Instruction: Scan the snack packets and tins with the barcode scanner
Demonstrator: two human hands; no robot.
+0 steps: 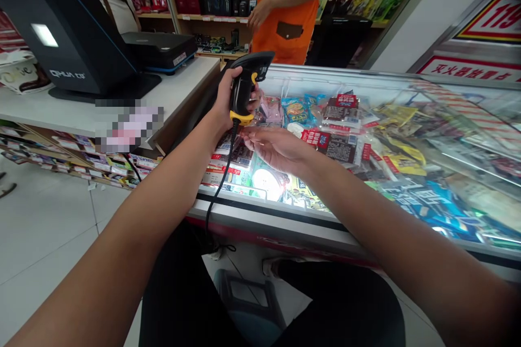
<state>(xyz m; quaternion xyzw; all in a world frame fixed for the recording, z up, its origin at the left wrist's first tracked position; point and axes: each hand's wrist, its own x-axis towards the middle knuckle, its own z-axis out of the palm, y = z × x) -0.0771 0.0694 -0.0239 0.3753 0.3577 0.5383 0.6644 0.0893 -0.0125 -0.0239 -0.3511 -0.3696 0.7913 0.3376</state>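
Observation:
My left hand (228, 92) is wrapped round a black and yellow barcode scanner (243, 87), its head pointing up and to the right. A black cable (228, 165) hangs from the scanner's base down past the freezer edge. Just below and right of the scanner is my right hand (274, 147), its fingers loosely curled with gaps between them and nothing visible in them. Both hands are above a glass-topped chest freezer (268, 207) full of packaged food. Brown packs with red labels (342, 146) and a blue pack (296, 111) lie close to my right hand.
On the white counter (179, 87) to the left stands a dark checkout terminal (77, 38) beside a flat black device (158, 49). Across the freezer stands a person in an orange apron (285, 11), before stocked shelves. A dark stool (250, 303) shows between my legs.

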